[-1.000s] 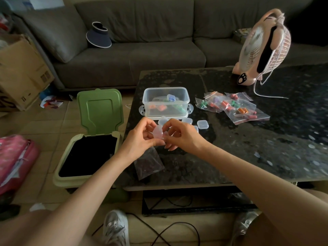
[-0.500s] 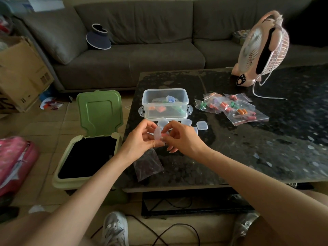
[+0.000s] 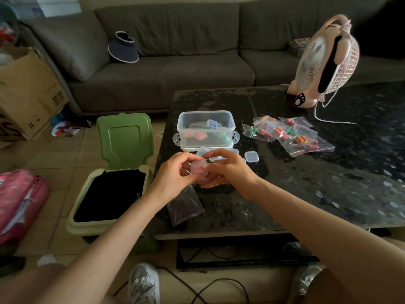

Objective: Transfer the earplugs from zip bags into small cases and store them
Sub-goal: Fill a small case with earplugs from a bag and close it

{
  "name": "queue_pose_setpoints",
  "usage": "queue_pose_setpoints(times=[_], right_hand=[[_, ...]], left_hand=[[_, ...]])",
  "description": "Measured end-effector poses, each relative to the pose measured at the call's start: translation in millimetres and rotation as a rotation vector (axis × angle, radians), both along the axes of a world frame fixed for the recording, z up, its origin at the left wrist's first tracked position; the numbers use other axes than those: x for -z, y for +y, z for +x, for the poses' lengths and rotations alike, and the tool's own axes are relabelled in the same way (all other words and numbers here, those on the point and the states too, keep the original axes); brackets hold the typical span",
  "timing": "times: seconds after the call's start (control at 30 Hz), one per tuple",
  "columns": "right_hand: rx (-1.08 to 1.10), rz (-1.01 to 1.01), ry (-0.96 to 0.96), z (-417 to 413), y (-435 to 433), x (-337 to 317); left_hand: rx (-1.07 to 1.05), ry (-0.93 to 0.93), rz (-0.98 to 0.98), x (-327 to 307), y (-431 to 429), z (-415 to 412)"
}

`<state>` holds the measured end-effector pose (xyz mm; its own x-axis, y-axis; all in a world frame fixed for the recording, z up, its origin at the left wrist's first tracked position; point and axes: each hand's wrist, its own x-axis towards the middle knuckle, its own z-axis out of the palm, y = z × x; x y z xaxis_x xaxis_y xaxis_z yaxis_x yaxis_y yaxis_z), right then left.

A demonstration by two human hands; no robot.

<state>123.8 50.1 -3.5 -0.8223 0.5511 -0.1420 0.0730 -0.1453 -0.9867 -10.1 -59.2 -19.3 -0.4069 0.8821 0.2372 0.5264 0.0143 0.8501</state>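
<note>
1. Hands meet just in front of the clear storage box [image 3: 206, 119], above the table [image 3: 306, 194]: on my feed the left hand [image 3: 173, 174] and the right hand [image 3: 230, 172] both hold one small case [image 3: 198, 170].
2. The left fingers [image 3: 189, 158] curl round the case's left side and pinch it. The right fingers [image 3: 215, 152] curl over its top and right side.
3. Something pinkish shows through the case's cloudy plastic. I cannot tell whether its lid is open.
4. Inside the storage box I see small pieces of orange, green and blue.
5. Near the box's front right corner, an empty case [image 3: 251, 156] sits on the table. Others beside it are half hidden behind the hands.
6. Right of the box, filled zip bags [image 3: 289, 137] lie overlapping, with red, orange and green earplugs [image 3: 301, 139] inside.
7. In front of the box, nearer the person than the hands, an empty zip bag [image 3: 185, 205] lies flat by the table's edge.
8. Left of the box, on the floor, a green bin [image 3: 125, 145] stands with its lid raised.
9. Behind the box and well to its right, a pink fan [image 3: 324, 62] stands on the table.
</note>
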Motion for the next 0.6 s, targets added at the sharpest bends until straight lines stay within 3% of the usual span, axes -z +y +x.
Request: queue_pose_setpoints(times=[0.2, 0.43, 0.6], right_hand=[[0.071, -0.009, -0.051, -6, 7, -7], [0.3, -0.132, 0.068, -21, 41, -10], [0.251, -0.252, 0.231, -41, 56, -15]], left_hand=[[-0.079, -0.015, -0.03, -2, -2, -1], [-0.355, 0.337, -0.37, 9, -12, -23], [-0.376, 0.371, -0.61, 23, -19, -33]])
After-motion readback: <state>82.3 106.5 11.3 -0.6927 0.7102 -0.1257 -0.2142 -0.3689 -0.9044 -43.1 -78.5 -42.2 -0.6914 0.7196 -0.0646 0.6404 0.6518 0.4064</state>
